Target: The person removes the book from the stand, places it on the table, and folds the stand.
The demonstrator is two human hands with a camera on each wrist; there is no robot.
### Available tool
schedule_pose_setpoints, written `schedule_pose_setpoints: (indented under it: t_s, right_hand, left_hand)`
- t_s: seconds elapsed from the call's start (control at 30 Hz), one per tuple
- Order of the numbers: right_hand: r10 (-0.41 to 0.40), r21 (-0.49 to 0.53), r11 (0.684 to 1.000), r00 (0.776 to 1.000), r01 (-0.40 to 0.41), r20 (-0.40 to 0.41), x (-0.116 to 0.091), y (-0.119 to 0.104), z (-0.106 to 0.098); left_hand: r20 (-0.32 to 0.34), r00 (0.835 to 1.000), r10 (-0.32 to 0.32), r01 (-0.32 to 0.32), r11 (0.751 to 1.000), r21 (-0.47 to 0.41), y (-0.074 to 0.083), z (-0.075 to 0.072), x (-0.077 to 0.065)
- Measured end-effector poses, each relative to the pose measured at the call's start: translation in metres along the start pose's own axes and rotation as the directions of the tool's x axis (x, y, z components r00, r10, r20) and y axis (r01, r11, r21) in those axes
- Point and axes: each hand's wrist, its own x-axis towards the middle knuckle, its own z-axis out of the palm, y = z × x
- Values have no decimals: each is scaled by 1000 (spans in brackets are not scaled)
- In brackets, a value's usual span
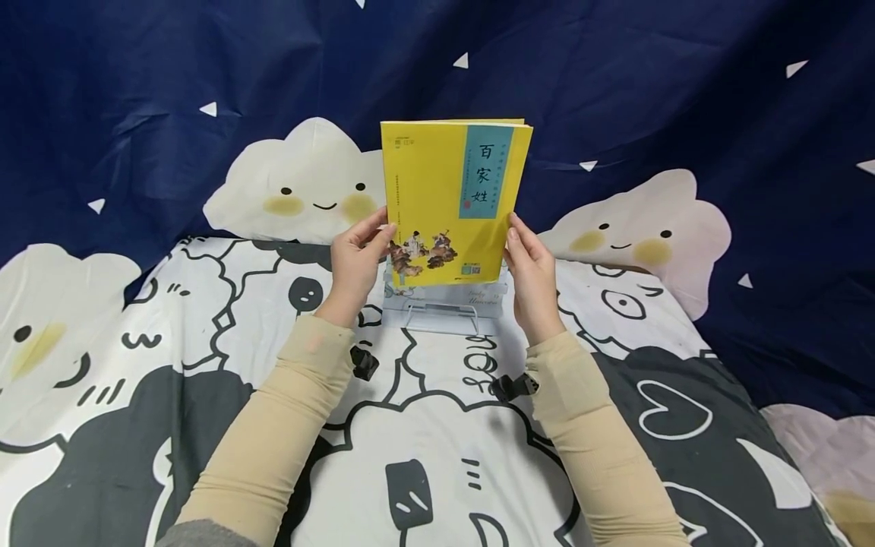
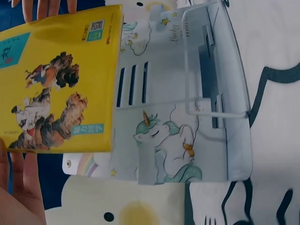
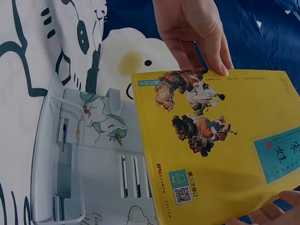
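The book (image 1: 437, 182), yellow with a blue title panel, is held raised in front of the stand (image 2: 159, 91), front cover toward the wearer. Left hand (image 1: 357, 262): clamped on the book's left edge, thumb tip on the cover. Right hand (image 1: 535, 277): clamped on the right edge. The book's lower edge is apart from the stand's wire holder (image 2: 186, 61); whether its back touches the stand cannot be told. The stand, light blue with unicorn prints, rests on patterned bedding (image 1: 437, 425) before a navy cloth (image 1: 437, 45).
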Motion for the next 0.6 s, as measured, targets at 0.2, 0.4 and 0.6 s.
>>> schedule_pose_setpoints:
  t_s: [0.2, 0.4, 0.6]
  right_hand:
    - [-21, -17, 1000, 1000, 21, -13, -5, -1, 1]
    - [-132, -182, 976, 990, 122, -47, -9, 1, 4]
    - [-261, -295, 928, 963, 229, -73, -11, 5, 7]
  left_hand:
    - [75, 995, 67, -74, 993, 90, 3, -5, -3]
    - [84, 990, 113, -124, 982, 143, 8, -12, -7]
    - [112, 991, 72, -92, 979, 180, 16, -26, -11]
